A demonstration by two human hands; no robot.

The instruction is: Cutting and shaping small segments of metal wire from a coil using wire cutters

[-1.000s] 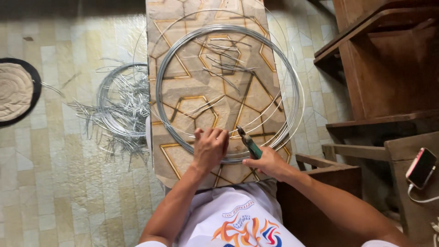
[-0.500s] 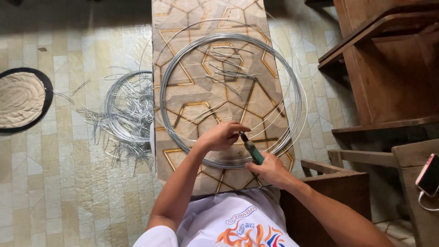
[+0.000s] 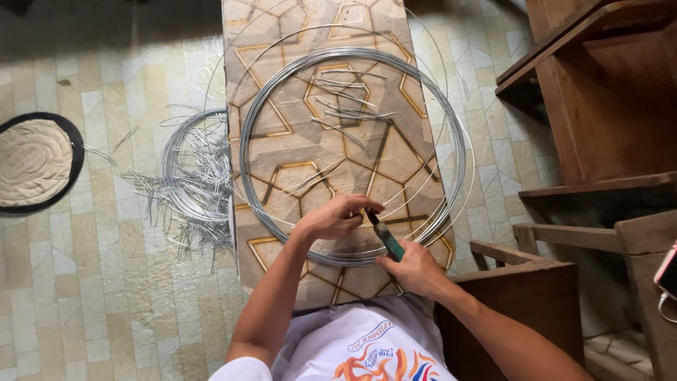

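A large coil of grey metal wire (image 3: 275, 106) lies on a narrow bench top with a hexagon pattern (image 3: 395, 21). My right hand (image 3: 416, 269) grips green-handled pliers (image 3: 386, 238) near the coil's front edge, jaws pointing up and left. My left hand (image 3: 337, 217) pinches a wire strand right at the pliers' jaws. Several short cut wire pieces (image 3: 338, 113) lie inside the coil, toward the far end of the bench.
A second wire coil with many cut ends (image 3: 190, 180) lies on the tiled floor to the left. A round woven mat (image 3: 32, 164) sits at far left. Wooden furniture (image 3: 599, 106) stands to the right, with a phone (image 3: 666, 271) at the right edge.
My left hand has lifted off the bench and moved right, up to the pliers' jaws. The pliers have tilted a little. The view has shifted.
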